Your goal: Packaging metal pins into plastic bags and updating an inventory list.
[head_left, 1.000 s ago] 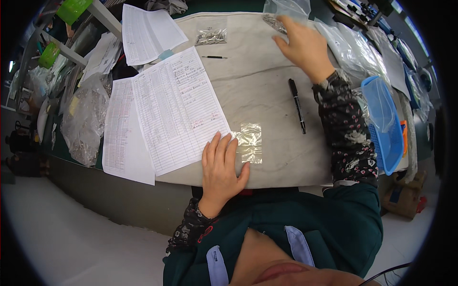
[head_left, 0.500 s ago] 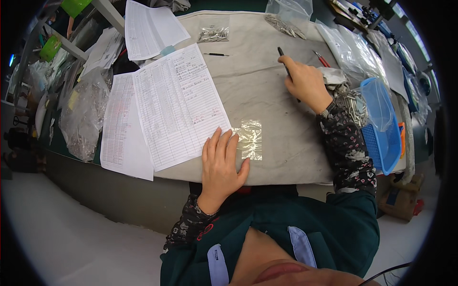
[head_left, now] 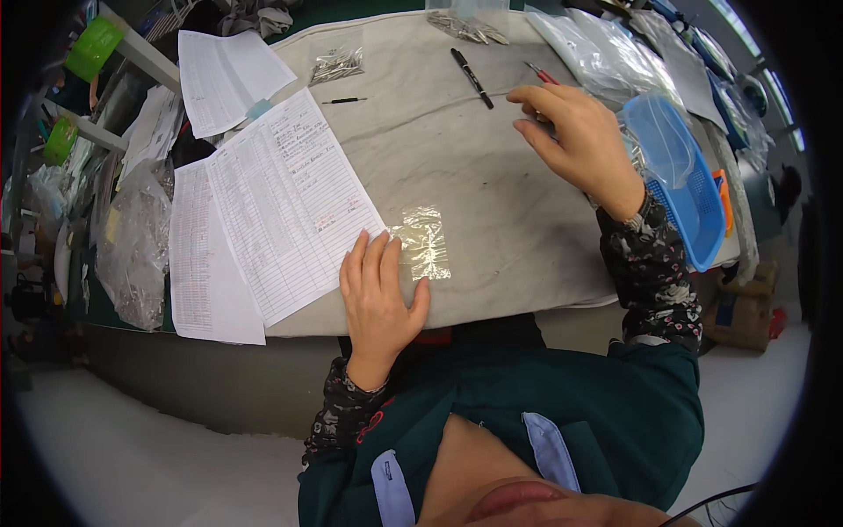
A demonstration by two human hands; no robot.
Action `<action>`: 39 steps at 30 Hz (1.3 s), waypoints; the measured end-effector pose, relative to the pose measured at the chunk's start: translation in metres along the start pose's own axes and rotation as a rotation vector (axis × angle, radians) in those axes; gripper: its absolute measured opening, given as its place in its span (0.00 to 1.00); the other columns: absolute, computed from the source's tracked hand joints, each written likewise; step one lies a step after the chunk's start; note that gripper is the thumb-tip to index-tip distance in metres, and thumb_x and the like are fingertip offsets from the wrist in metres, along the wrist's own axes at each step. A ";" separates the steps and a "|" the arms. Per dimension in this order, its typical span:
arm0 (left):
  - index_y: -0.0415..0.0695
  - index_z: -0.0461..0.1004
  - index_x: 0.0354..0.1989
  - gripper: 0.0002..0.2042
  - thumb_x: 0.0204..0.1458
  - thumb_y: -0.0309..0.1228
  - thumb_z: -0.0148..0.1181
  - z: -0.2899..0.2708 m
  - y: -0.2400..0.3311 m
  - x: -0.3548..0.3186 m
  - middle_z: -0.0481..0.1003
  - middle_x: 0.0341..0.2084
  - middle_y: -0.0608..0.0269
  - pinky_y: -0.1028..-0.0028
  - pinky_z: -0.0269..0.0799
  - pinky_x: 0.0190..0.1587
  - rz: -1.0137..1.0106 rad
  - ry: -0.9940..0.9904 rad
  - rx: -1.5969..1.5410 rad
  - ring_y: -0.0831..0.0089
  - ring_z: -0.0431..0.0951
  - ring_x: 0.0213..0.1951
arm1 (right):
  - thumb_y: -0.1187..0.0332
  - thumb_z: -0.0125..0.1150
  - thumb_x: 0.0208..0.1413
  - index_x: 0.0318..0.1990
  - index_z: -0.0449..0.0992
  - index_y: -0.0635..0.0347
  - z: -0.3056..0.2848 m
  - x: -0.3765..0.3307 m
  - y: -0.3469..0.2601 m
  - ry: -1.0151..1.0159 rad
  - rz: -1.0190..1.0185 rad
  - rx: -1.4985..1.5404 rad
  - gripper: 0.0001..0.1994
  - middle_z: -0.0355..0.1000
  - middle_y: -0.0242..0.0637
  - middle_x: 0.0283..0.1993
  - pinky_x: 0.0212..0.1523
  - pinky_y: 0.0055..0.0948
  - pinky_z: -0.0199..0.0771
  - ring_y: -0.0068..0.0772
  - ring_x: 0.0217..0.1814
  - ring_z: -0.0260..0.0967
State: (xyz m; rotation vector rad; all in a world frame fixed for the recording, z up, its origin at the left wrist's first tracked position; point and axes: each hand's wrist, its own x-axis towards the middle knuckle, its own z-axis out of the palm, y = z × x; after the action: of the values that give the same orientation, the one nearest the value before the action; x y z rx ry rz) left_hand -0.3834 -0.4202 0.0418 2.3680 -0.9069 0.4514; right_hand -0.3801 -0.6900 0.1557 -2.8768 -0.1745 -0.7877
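Observation:
My left hand point(head_left: 378, 303) lies flat with its fingers stretched, at the lower right corner of a lined, partly handwritten sheet point(head_left: 299, 206). Its fingertips reach the left edge of a small clear plastic bag point(head_left: 428, 250), which lies flat on the table. Over the right side of the table, my right hand point(head_left: 588, 145) is raised, thumb and fingers apart, with nothing seen in it. A black pen point(head_left: 472, 79) rests on the table beyond and left of that hand. Near its fingers lies a red-handled tool point(head_left: 542, 74), partly seen.
A blue plastic basket point(head_left: 702, 215) holding a clear blue tray point(head_left: 663, 140) stands at the right. Bags of small metal pins point(head_left: 337, 64) lie at the back. A thin black tool point(head_left: 343, 100) is near the sheets. Crumpled plastic point(head_left: 132, 255) is at far left.
My right hand has let go of the black pen, which now lies on the table, and has moved right toward the basket. My left hand stays by the sheet and clear bag. The view has shifted.

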 end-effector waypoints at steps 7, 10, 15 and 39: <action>0.38 0.67 0.48 0.24 0.39 0.29 0.61 -0.006 -0.003 -0.003 0.68 0.48 0.53 0.51 0.53 0.57 0.108 0.128 -0.062 0.53 0.64 0.55 | 0.65 0.57 0.50 0.46 0.72 0.61 0.049 0.067 -0.003 -0.215 0.152 0.564 0.16 0.74 0.38 0.35 0.31 0.25 0.70 0.28 0.31 0.70; 0.41 0.67 0.45 0.20 0.40 0.27 0.61 -0.020 -0.006 -0.016 0.69 0.46 0.55 0.49 0.53 0.57 0.227 0.251 -0.120 0.56 0.67 0.52 | 0.63 0.57 0.51 0.50 0.70 0.63 0.123 0.124 0.011 -0.242 0.376 0.821 0.20 0.72 0.41 0.41 0.32 0.24 0.71 0.28 0.37 0.69; 0.44 0.65 0.40 0.15 0.42 0.24 0.57 -0.055 -0.036 -0.041 0.71 0.43 0.59 0.50 0.53 0.58 0.273 0.376 0.038 0.60 0.71 0.48 | 0.62 0.55 0.53 0.51 0.68 0.67 0.245 0.219 0.060 0.084 0.750 0.574 0.21 0.72 0.39 0.42 0.26 0.24 0.66 0.27 0.31 0.67; 0.39 0.71 0.37 0.11 0.42 0.23 0.55 0.039 -0.120 -0.217 0.72 0.35 0.57 0.64 0.66 0.47 -0.419 0.165 -0.117 0.61 0.71 0.44 | 0.68 0.55 0.54 0.30 0.74 0.61 0.076 0.268 -0.120 -0.178 -0.010 0.885 0.06 0.66 0.23 0.21 0.21 0.11 0.52 0.09 0.20 0.55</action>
State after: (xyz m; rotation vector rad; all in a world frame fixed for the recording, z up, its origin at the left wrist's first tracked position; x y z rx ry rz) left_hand -0.4515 -0.2611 -0.1393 2.2902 -0.3383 0.4033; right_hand -0.1318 -0.5396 0.2429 -2.0878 -0.4302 -0.3171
